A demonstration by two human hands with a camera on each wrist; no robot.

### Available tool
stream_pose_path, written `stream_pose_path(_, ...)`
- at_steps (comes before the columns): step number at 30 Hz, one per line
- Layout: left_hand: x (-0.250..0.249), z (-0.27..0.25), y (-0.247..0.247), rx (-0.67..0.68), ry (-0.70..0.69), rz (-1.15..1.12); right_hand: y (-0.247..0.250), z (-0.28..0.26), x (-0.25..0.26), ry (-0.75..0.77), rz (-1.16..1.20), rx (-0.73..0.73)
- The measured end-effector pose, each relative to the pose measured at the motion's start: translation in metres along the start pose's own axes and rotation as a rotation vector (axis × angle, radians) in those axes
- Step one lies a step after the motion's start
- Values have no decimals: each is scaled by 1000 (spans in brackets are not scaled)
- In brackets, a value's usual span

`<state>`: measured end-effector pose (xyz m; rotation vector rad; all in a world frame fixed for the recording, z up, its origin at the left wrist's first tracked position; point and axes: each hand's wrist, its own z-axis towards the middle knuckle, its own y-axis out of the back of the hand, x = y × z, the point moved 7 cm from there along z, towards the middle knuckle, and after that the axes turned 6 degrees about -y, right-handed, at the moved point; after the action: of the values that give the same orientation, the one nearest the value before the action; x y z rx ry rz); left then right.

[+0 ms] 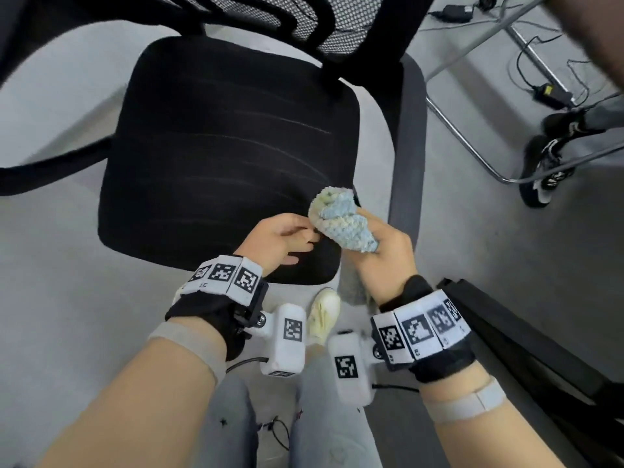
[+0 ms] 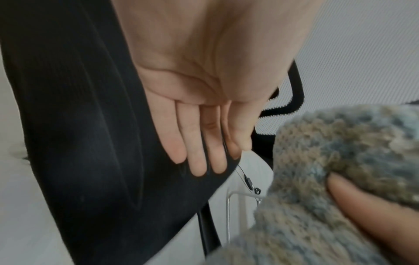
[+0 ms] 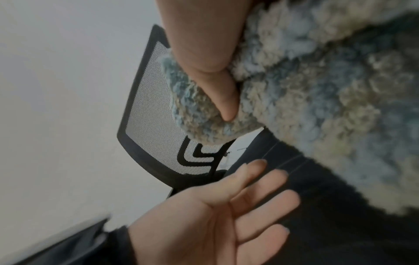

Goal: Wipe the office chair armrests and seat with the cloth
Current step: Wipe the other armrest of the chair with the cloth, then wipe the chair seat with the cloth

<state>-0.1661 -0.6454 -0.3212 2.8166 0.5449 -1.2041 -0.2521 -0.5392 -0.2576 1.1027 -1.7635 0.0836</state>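
Head view, left to right. The left armrest (image 1: 50, 170), black and curved, runs off the left edge of the picture, clear of both hands. The black seat (image 1: 219, 146) of the office chair fills the centre, with faint pale streaks running across its fabric; the mesh backrest (image 1: 304, 15) rises at its far edge.

The left hand (image 1: 273, 241) lies over the near right part of the seat, palm turned sideways, fingers straight and relaxed, holding nothing. In the left wrist view its fingers (image 2: 197, 143) extend side by side along the seat fabric; whether they press on it cannot be told. Its fingertips reach just beside the cloth.

The cloth (image 1: 341, 219), a fluffy knit of pale blue and cream, is bunched into a wad over the near right corner of the seat. The right hand (image 1: 381, 258) grips it, fingers and thumb curled round the bunch; the right wrist view shows the thumb (image 3: 217, 75) pressed into the pile. Whether the cloth touches the seat cannot be told.

The right armrest (image 1: 408, 146), dark grey, stands just right of the cloth and the right hand, apart from both.

Further right, on the grey floor (image 1: 506, 248), lie cables, a metal tube frame (image 1: 466, 136) and another person's black-and-white shoes (image 1: 547, 163).
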Motion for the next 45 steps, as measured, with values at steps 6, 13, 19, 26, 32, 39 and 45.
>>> stream_pose_path(6,-14,-32,147,-270,-130,127,-89,30,11,-311,7,32)
stream_pose_path(13,-97,-74,301,-798,-448,445,-177,52,39,-378,-59,64)
stream_pose_path(19,-68,-53,349,-884,-129,740,-205,64,40,-421,-48,41)
stream_pose_path(26,-40,-70,334,-1064,24,839,-178,64,6,-460,-125,-1)
stream_pose_path(32,5,-108,302,-1132,89,654,-173,52,-29,-567,-370,101)
stream_pose_path(39,44,-142,270,-1146,92,573,-174,36,-47,-592,-530,175)
stream_pose_path(45,51,-154,275,-1201,88,567,-179,34,-60,-582,-544,222)
